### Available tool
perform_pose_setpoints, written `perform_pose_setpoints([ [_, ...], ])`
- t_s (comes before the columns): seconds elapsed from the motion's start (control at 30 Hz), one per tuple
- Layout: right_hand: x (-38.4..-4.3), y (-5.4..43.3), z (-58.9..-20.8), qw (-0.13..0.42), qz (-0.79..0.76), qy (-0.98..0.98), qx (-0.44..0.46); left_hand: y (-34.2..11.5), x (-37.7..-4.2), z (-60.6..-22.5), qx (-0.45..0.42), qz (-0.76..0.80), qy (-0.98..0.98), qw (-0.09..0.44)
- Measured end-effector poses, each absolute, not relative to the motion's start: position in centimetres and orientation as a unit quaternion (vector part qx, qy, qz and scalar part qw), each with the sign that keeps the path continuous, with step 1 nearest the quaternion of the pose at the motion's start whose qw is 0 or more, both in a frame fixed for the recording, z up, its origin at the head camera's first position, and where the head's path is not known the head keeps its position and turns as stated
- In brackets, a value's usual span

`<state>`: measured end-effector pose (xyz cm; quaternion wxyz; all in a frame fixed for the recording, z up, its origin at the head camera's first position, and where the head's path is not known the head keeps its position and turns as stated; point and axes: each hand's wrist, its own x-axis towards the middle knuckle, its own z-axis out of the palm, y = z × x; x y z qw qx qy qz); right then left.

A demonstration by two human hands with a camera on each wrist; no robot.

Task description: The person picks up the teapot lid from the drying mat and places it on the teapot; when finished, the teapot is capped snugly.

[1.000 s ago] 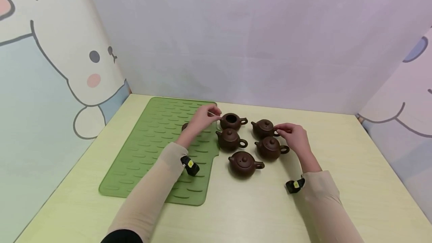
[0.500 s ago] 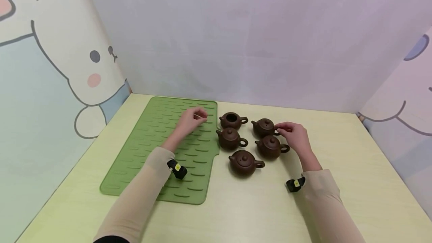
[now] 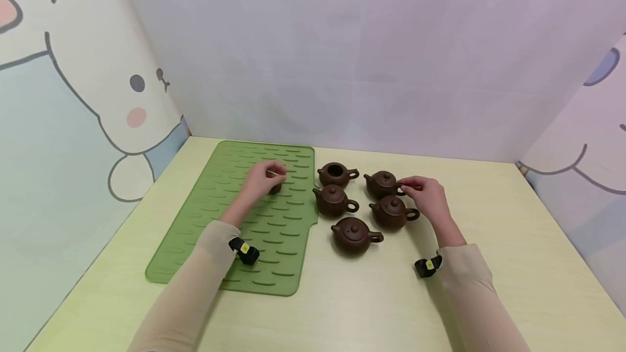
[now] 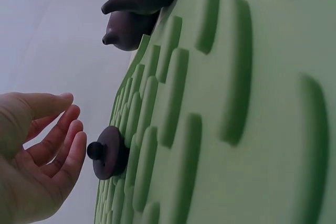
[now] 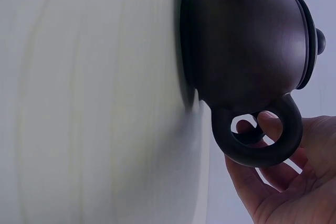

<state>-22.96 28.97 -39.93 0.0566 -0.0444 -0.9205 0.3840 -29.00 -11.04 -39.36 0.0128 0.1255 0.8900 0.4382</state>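
Observation:
My left hand [image 3: 261, 181] hovers over the green mat [image 3: 288, 232] beside a small dark brown teapot lid [image 3: 276, 188]. In the left wrist view, the lid [image 4: 109, 153] lies knob up on the mat, a gap away from my loosely bent fingers [image 4: 69, 153]. My right hand [image 3: 426, 195] pinches the handle of the back right teapot [image 3: 382, 182] between thumb and fingers. In the right wrist view, a nearer teapot [image 5: 247, 45] partly hides that grip. A lidless teapot [image 3: 335, 181] with a dark round opening stands left of the back right one.
Two more lidded teapots stand near the mat's right edge, the middle one [image 3: 331, 205] and the front one [image 3: 352, 239]. Another lidded teapot [image 3: 391, 217] sits just in front of the gripped one. A pale wall [image 3: 362, 69] rises behind the table [image 3: 371, 303].
My left hand has moved left from beside the lidless teapot, over the mat to the lid. The right hand has stayed on the teapot handle.

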Motion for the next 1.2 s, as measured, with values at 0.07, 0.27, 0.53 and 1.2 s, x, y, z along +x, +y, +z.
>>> perform_pose_setpoints([
  [0.07,-23.0,29.0,-40.0,0.057,0.384,-0.921,-0.044,-11.4,-29.0,-39.4,0.120,0.443,0.888,0.015],
  [0.27,-23.0,29.0,-40.0,0.055,0.385,-0.920,-0.044,-12.2,-28.8,-39.4,0.104,0.445,0.889,0.022],
  [0.53,-23.0,29.0,-40.0,0.054,0.386,-0.920,-0.043,-12.9,-28.7,-39.6,0.096,0.434,0.896,0.022],
  [1.2,-23.0,29.0,-39.0,0.059,0.371,-0.926,-0.033,-13.9,-28.4,-40.5,0.095,0.417,0.904,0.031],
])
